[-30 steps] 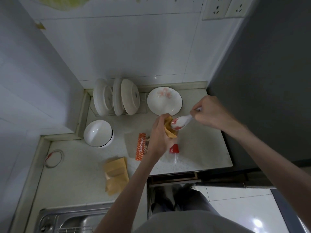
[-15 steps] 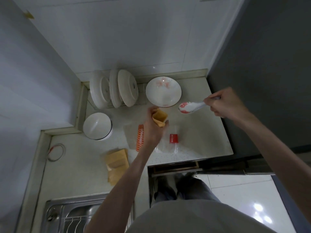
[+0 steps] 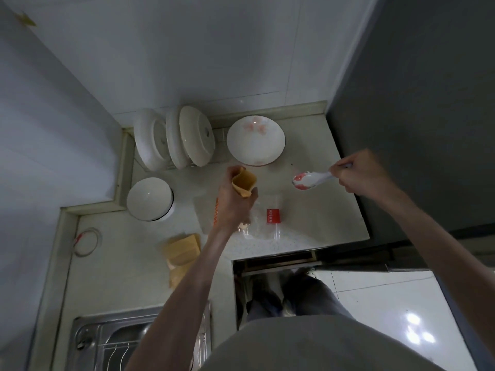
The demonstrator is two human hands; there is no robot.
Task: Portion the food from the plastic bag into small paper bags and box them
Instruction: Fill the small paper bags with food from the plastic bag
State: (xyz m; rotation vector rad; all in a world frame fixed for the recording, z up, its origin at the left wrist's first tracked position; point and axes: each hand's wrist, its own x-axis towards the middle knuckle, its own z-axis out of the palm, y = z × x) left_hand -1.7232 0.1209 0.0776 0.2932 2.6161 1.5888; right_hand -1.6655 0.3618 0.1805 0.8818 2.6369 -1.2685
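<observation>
- The left hand [image 3: 233, 202] grips a small paper bag [image 3: 244, 182], fingers curled round its lower part; the bag's open mouth faces up and away from the person, held above the worktop [image 3: 321, 210].
- The right hand [image 3: 360, 174] pinches the handle of a white ceramic spoon [image 3: 312, 179] with red markings on its bowl. The spoon is held roughly level, its bowl pointing toward the paper bag but well apart from it.
- Whether anything lies in the spoon cannot be told.
- A clear plastic bag [image 3: 263, 223] with a red label lies flat on the worktop, just under and beside the left wrist; some pale food shows inside it near the wrist.
- A strip of orange patterned packaging [image 3: 216, 211] shows beside the left hand, mostly hidden by it.
- A stack of flat paper bags [image 3: 182, 251] lies on the worktop near the left forearm.
- A white plate [image 3: 255, 140] with pink flower marks sits near the back wall, beyond the held bag.
- Several white dishes [image 3: 174, 139] stand on edge in a rack to the left of the plate.
- A white bowl [image 3: 149, 198] rests in front of the rack.
- A rubber band [image 3: 87, 242] lies on the worktop to the far left.
- A steel sink [image 3: 88, 344] shows at the bottom left.
</observation>
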